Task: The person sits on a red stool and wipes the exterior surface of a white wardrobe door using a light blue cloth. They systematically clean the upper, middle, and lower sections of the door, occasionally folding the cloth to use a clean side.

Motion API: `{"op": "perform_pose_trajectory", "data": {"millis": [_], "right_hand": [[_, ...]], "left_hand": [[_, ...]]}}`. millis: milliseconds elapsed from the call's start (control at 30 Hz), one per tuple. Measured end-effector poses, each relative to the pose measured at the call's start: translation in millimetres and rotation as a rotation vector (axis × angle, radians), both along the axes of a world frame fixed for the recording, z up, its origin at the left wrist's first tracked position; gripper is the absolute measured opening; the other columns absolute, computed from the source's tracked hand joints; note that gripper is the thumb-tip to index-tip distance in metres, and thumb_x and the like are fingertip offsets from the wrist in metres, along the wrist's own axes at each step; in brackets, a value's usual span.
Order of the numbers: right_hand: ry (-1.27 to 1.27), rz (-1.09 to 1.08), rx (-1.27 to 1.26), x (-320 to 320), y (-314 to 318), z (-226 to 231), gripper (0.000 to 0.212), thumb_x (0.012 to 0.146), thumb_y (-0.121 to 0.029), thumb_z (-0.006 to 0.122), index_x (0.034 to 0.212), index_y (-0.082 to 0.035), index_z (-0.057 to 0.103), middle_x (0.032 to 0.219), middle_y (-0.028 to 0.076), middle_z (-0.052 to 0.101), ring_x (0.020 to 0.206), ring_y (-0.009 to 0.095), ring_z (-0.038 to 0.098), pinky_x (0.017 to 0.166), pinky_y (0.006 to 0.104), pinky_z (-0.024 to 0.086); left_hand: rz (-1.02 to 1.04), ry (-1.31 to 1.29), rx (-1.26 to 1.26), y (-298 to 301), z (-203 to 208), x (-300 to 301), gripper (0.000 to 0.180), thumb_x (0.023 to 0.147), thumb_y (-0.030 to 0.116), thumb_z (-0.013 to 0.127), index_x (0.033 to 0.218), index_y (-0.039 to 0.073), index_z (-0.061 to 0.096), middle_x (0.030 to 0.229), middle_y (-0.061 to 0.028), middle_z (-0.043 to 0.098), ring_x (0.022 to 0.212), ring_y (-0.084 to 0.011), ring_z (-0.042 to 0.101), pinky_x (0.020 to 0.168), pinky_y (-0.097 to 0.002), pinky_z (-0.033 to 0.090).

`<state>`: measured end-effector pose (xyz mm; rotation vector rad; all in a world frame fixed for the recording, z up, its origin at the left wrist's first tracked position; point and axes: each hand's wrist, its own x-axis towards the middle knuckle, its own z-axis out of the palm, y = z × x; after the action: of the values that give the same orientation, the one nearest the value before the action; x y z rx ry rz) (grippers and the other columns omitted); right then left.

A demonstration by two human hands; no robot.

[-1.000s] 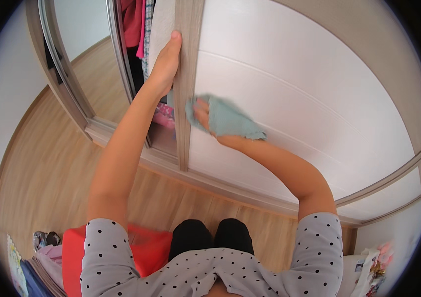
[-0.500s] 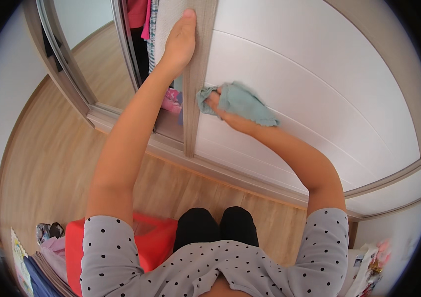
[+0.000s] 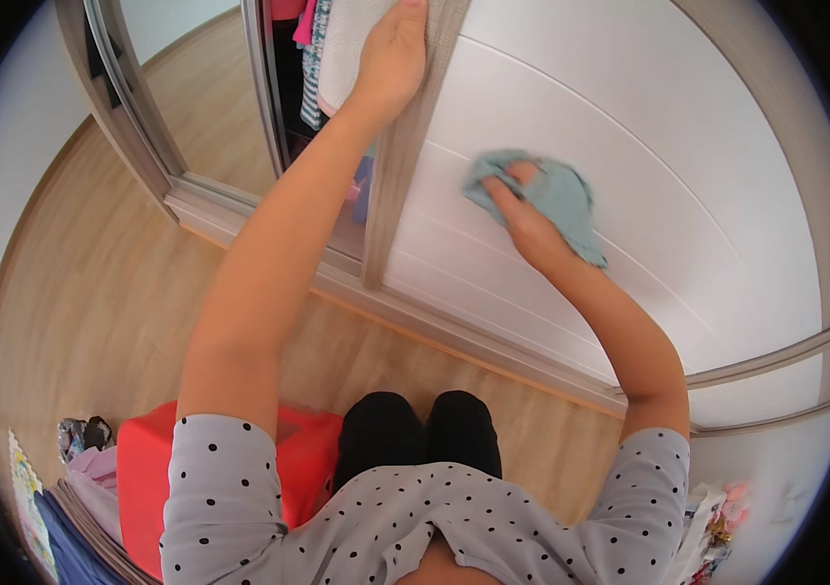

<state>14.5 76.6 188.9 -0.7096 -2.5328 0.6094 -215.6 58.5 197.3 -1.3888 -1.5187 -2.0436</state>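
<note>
A white sliding wardrobe door (image 3: 649,146) with thin curved grooves fills the right side, edged by a wood-grain upright (image 3: 397,190). My left hand (image 3: 391,73) is closed on that upright near the top, with its thumb showing and the other fingers mostly hidden. Against the white panel, my right hand (image 3: 529,226) holds a crumpled grey-green cloth (image 3: 566,200). Part of the cloth drapes past the wrist, and its edges are slightly blurred.
Hanging clothes (image 3: 312,78) show inside the wardrobe gap beside a mirrored door (image 3: 205,107). A red fabric-like item (image 3: 147,487) and folded clothes (image 3: 79,517) lie at lower left. Pink flowers (image 3: 735,502) stand at lower right, above the wooden floor (image 3: 93,312).
My right hand and the cloth have moved right across the white panel, away from the upright. The left hand keeps its hold on the upright while the view has shifted a little.
</note>
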Motion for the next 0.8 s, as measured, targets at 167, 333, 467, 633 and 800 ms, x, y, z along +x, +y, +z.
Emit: {"op": "perform_pose_trajectory", "data": {"millis": [167,333,467,633,800], "right_hand": [[0.038,0.002,0.048,-21,-10,-2,0.029,0.083,-0.033,0.05,0.077,-0.004,0.053,0.067,0.009,0.051,0.062,0.023,0.049,0.058,0.0317,0.041],[0.174,-0.052,-0.071,1,10,-27,0.031,0.083,-0.032,0.048,0.074,-0.003,0.051,0.071,0.009,0.052,0.065,0.026,0.05,0.061,0.0335,0.042],[0.043,0.013,0.175,-50,-23,3,0.027,0.082,-0.028,0.048,0.075,-0.002,0.053,0.071,0.013,0.054,0.067,0.027,0.052,0.062,0.0343,0.042],[0.156,0.101,0.206,-42,4,-31,0.027,0.082,-0.027,0.047,0.076,-0.002,0.053,0.073,0.014,0.055,0.067,0.029,0.052,0.063,0.0353,0.042],[0.077,0.016,0.146,-55,-13,-16,0.027,0.082,-0.028,0.047,0.076,-0.002,0.053,0.071,0.013,0.054,0.067,0.027,0.052,0.062,0.034,0.041]], "left_hand": [[-0.128,-0.034,-0.049,-12,11,1,0.053,0.096,0.037,0.027,0.103,-0.009,0.052,0.101,-0.0199,0.056,0.101,-0.0251,0.05,0.093,-0.0301,0.034],[-0.084,-0.026,0.028,0,6,6,0.054,0.096,0.038,0.027,0.101,-0.009,0.053,0.099,-0.0199,0.057,0.099,-0.0255,0.051,0.091,-0.0305,0.035],[-0.047,-0.059,-0.008,-10,11,9,0.057,0.095,0.04,0.025,0.106,-0.01,0.052,0.105,-0.0224,0.056,0.104,-0.0282,0.05,0.093,-0.0313,0.034],[-0.061,-0.053,-0.084,-11,11,6,0.061,0.095,0.042,0.024,0.111,-0.01,0.049,0.111,-0.0235,0.054,0.11,-0.0291,0.047,0.097,-0.0308,0.031],[-0.049,-0.08,-0.06,-11,10,9,0.063,0.094,0.044,0.024,0.116,-0.011,0.046,0.118,-0.024,0.05,0.116,-0.0293,0.043,0.1,-0.0302,0.028]]}}
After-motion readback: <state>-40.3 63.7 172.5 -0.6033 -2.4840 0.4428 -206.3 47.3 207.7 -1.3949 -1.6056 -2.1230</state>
